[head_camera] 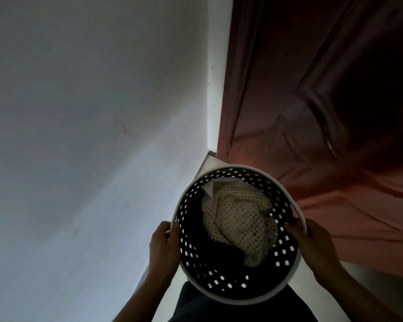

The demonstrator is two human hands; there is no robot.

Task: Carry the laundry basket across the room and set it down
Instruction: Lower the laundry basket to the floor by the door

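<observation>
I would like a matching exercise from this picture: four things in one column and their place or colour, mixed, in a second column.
Things:
1. laundry basket
2. crocheted cloth
3. door
4. wall

Descriptions:
A. reddish brown, at right
B. pale, plain, at left
C. cream, lying inside
D. white rim, held by the left hand and the right hand

Pairs: 1-D, 2-C, 3-A, 4-B

Perforated plastic basket (286,198), open-knit cloth (240,219)
</observation>
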